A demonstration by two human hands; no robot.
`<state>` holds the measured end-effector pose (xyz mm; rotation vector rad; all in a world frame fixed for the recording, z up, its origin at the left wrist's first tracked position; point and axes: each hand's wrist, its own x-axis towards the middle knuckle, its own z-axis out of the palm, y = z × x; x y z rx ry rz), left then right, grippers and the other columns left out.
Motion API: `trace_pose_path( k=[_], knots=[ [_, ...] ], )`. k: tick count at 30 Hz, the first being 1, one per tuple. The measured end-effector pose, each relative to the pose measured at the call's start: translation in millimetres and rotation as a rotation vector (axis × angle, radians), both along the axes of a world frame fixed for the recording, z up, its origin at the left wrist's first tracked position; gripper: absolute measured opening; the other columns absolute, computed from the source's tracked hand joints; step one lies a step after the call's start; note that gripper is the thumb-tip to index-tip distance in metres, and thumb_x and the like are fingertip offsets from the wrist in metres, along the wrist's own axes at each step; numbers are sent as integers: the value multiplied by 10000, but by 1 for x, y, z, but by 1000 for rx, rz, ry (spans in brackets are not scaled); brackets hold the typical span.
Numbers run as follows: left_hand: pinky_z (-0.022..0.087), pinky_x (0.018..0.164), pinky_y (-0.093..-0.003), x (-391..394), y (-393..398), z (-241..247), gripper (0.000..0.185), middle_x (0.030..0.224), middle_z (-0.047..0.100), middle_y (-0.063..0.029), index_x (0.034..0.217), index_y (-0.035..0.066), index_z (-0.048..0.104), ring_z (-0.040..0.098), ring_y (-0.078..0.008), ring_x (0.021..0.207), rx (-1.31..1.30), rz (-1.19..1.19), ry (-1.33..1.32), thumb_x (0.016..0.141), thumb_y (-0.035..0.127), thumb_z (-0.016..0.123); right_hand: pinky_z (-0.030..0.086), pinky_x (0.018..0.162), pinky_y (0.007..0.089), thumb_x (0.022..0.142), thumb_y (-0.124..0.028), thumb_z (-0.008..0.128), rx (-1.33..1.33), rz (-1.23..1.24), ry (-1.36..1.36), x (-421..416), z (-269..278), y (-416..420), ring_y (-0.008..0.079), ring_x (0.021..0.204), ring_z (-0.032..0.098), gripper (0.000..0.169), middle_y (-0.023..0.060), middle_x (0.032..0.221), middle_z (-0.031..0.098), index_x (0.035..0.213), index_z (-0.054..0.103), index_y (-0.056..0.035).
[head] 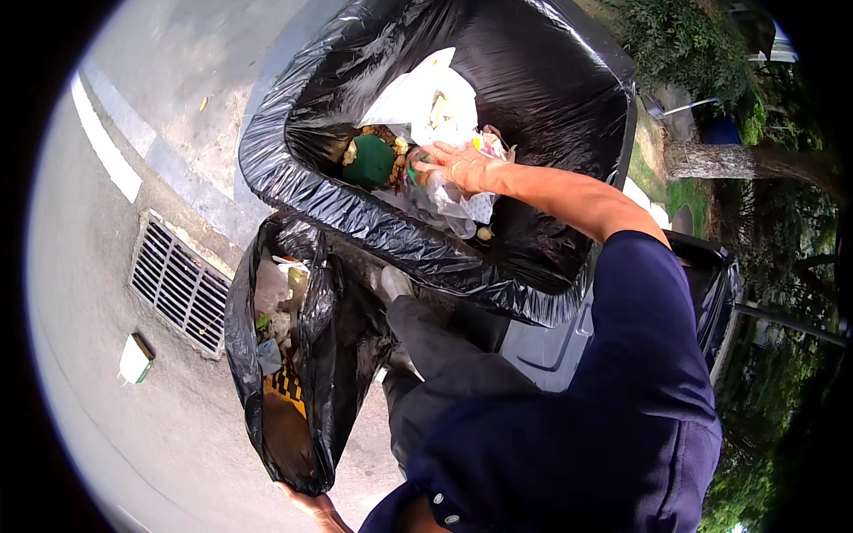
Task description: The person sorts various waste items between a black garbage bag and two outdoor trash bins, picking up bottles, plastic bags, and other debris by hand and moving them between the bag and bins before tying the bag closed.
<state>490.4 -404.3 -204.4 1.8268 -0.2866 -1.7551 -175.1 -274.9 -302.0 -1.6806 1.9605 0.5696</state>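
My right hand (460,166) reaches into a large bin lined with a black plastic bag (426,256). Its fingers lie over crumpled clear plastic (440,200); whether they grip it I cannot tell. Close by are white paper (426,93) with food scraps on it, a dark green item (370,161) and brown food waste. At the lower left, my left hand (310,508) holds the edge of a second black bin bag (346,373), its fingers partly hidden behind the plastic. Through that bag's mouth show a yellow-and-black patterned item (288,386), brown material (286,426) and mixed rubbish.
A metal drain grate (180,280) is set in the pavement at left. A small white-and-green carton (136,360) lies on the ground near it. A grey bin lid (543,346) is beside my legs, and another black-lined bin (706,266) stands behind my right arm. A tree trunk (713,160) is beyond.
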Motion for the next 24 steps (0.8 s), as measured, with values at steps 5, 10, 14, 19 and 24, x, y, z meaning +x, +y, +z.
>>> trace_pose_path(
  k=[5,10,14,19,24],
  knots=[
    [332,984,-450,-10,4,5,647,1356,328,-127,1326,91,318,369,-324,1200,-19,4,-131,857,533,375,458,602,426,689,-166,587,34,-9,-181,5,-57,-7,313,743,601,399,160,823,615,1069,533,-60],
    [314,997,-446,-19,9,2,671,1358,320,-134,1333,99,309,360,-327,1204,-11,75,-184,845,555,378,466,580,429,737,-199,553,-598,-465,-3,-49,-28,-26,357,603,577,199,187,614,562,809,581,-16],
    [317,994,-440,-14,8,-3,686,1363,313,-133,1335,91,300,361,-322,1205,-21,24,-212,840,557,391,485,675,388,722,-167,575,-836,-421,134,-90,-18,-53,285,994,512,146,155,1093,513,831,592,-72],
    [318,993,-432,-25,6,-7,685,1361,318,-130,1335,83,296,366,-316,1203,-16,49,-228,843,551,391,444,829,403,678,-102,574,-633,-466,79,-99,-65,-82,338,1196,348,491,162,1327,296,1152,447,-121],
    [305,1003,-433,-16,4,-7,656,1359,319,-129,1333,81,299,360,-316,1207,-8,67,-197,855,521,396,402,878,378,859,-294,326,-458,-574,41,-114,-131,-92,330,1111,438,352,174,1255,413,1151,471,-160]
  ],
)
